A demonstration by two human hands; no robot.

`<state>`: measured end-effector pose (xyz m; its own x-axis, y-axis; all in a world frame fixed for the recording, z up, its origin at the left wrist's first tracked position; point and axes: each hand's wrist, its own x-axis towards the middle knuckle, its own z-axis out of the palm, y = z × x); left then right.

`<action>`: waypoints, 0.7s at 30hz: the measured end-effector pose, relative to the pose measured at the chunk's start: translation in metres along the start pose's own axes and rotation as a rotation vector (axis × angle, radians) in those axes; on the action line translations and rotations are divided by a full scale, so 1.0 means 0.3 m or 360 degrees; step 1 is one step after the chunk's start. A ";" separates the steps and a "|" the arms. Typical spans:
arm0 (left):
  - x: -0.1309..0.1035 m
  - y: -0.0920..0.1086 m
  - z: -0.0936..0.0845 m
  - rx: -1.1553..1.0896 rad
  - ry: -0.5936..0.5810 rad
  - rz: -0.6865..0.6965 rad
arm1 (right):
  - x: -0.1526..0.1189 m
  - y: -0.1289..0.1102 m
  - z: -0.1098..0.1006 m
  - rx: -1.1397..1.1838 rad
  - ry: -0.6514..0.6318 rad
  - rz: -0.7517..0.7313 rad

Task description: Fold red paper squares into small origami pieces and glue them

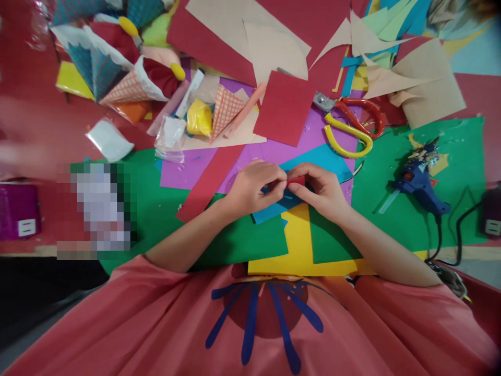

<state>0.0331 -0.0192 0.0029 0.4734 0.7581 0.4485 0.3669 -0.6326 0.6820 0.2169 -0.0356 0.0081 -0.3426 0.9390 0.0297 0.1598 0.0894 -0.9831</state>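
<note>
Over a blue sheet [273, 208], my two hands meet with a small red piece [296, 180], seemingly cut from paper or foam sheet, between them. My right hand [323, 189] grips it between thumb and fingers. The fingertips of my left hand [259, 184] are pinched together at the piece's left edge; what exactly sits inside that pinch is hidden. A red strip [213, 180] lies slanted just left of my left hand. Beyond my hands are a red rectangle [284, 108] and scissors [350, 122] with one red and one yellow handle.
A blue glue gun [420, 185] with its cord rests on the green sheet [465, 151] at right. Patterned cones [129, 86], a yellow clay-like lump [199, 117] and a marker [190, 93] lie at upper left. Beige offcuts [426, 83] cover the upper right.
</note>
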 end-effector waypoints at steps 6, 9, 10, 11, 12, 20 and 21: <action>-0.002 -0.001 -0.004 -0.0145 -0.0082 -0.0220 | -0.006 0.002 0.002 0.0064 0.0178 0.0022; -0.001 0.006 -0.009 -0.0263 -0.0052 -0.0277 | -0.005 0.011 -0.001 0.0149 0.0215 0.0004; 0.000 0.008 -0.011 -0.0296 -0.0035 -0.0248 | -0.004 0.014 -0.003 0.0171 0.0207 0.0003; 0.000 0.010 -0.012 -0.0320 -0.0017 -0.0204 | -0.003 0.015 -0.004 0.0196 0.0192 0.0004; 0.000 0.011 -0.013 -0.0337 -0.0001 -0.0151 | -0.001 0.016 -0.006 0.0225 0.0173 0.0004; -0.004 0.006 -0.009 -0.0520 0.0154 -0.0351 | 0.007 0.011 -0.024 0.0366 0.0117 0.0084; -0.005 0.004 -0.009 -0.0561 0.0189 -0.0417 | 0.007 0.009 -0.027 0.0339 0.0106 0.0098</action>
<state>0.0308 -0.0209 0.0046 0.2986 0.9112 0.2837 0.1570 -0.3402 0.9272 0.2240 -0.0307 0.0071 -0.2752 0.9610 -0.0263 -0.0228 -0.0339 -0.9992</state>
